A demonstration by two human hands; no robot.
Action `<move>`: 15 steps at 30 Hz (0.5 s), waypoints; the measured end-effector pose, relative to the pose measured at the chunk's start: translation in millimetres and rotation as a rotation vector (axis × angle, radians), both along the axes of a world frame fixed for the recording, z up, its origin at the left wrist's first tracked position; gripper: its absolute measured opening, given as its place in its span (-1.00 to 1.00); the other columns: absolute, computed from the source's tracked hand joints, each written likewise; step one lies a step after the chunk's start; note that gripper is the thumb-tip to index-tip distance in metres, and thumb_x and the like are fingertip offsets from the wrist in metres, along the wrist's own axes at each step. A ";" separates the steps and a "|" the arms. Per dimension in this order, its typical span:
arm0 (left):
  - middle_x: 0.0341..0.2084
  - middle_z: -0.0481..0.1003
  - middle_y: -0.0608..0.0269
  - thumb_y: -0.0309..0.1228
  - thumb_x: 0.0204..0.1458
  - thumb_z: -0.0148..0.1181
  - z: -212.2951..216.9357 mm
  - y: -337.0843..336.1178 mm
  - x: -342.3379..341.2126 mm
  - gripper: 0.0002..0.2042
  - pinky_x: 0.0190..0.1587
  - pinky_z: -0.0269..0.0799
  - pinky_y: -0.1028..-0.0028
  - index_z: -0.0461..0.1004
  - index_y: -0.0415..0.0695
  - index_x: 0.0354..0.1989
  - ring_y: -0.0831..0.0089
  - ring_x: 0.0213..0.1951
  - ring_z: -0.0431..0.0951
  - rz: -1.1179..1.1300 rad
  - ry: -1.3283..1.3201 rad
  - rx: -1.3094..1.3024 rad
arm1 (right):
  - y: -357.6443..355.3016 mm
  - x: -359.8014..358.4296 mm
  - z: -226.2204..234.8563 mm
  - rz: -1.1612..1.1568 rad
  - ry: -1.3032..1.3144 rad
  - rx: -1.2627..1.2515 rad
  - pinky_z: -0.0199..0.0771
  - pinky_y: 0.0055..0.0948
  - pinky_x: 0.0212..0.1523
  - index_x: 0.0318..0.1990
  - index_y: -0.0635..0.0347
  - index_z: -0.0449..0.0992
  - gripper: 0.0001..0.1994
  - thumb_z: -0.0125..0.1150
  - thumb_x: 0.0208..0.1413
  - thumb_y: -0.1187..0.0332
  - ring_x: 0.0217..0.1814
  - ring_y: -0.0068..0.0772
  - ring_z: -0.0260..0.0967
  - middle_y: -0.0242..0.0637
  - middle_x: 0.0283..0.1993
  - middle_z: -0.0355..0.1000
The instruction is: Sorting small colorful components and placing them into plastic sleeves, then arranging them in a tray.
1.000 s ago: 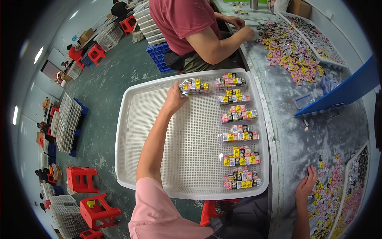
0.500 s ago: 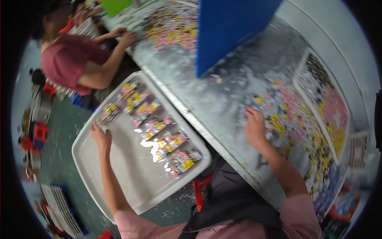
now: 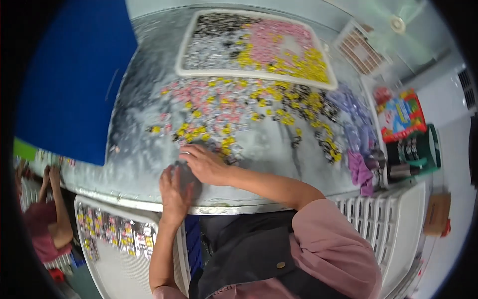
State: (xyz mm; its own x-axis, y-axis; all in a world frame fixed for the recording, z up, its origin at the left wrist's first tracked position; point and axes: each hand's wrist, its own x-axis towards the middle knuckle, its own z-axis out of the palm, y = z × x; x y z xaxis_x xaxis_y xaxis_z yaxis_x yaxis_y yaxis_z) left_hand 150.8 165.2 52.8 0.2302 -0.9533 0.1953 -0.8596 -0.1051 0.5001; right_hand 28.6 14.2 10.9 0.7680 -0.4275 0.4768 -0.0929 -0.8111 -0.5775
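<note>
My left hand point(image 3: 175, 195) is at the near edge of the grey table, fingers apart and thumb out, with nothing visible in it. Just above and to its right, my right hand point(image 3: 203, 163) rests low over the tabletop. Its fingers are stretched to the left and slightly bent, at the near edge of a loose spread of small shiny wrapped pieces point(image 3: 195, 133) in pink, yellow, black and silver. What lies under its fingertips is hidden. Beyond the spread, a white tray point(image 3: 259, 76) holds more such pieces, grouped by colour.
A blue panel point(image 3: 74, 84) stands at the left. Below the table edge, a white tray point(image 3: 119, 269) carries several clear packs of pieces point(image 3: 124, 234). Purple cloth point(image 3: 359, 172), a colourful bag point(image 3: 402, 117) and a green container point(image 3: 430, 149) are at the right. A co-worker point(image 3: 52, 229) sits far left.
My view has swung right. My left hand has left the tray with the packs and come onto the table beside my right hand, which has moved to the near edge of the spread.
</note>
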 end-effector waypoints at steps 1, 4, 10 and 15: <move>0.24 0.20 -0.25 -0.45 0.03 0.34 -6.5 -15.2 -17.2 -0.41 0.26 0.24 0.06 0.29 -0.33 0.24 -0.20 0.21 0.26 -0.056 -0.001 -0.001 | -8.5 -33.8 6.1 -0.066 -0.019 0.001 0.29 -0.12 0.29 0.05 0.38 0.43 -0.64 0.07 0.04 0.57 0.27 0.07 0.24 0.01 0.17 0.34; 0.26 0.17 -0.28 -0.39 0.07 0.30 -21.7 -50.8 -48.7 -0.44 0.31 0.15 0.04 0.30 -0.35 0.23 -0.21 0.26 0.20 -0.116 0.003 -0.018 | -46.4 -148.7 -0.8 -0.397 -0.056 0.043 0.35 -0.15 0.22 0.08 0.27 0.43 -0.63 0.13 0.07 0.60 0.22 0.05 0.30 -0.03 0.16 0.35; 0.28 0.23 -0.14 -0.31 0.19 0.18 -47.3 -59.7 -64.7 -0.55 0.35 0.07 0.06 0.37 -0.29 0.21 -0.11 0.33 0.15 0.000 -0.034 -0.092 | -77.4 -383.4 3.7 -1.135 0.307 -0.255 0.36 -0.05 0.15 0.07 0.34 0.41 -0.63 0.23 0.12 0.41 0.12 0.19 0.33 0.11 0.07 0.39; 0.27 0.26 -0.10 -0.31 0.26 0.13 -50.5 -62.4 -67.0 -0.59 0.35 0.09 0.12 0.38 -0.29 0.20 -0.05 0.32 0.19 0.029 -0.097 -0.080 | -73.7 -473.2 32.7 -1.296 0.438 -0.133 0.29 -0.01 0.16 0.09 0.38 0.39 -0.61 0.20 0.13 0.40 0.11 0.17 0.30 0.09 0.07 0.36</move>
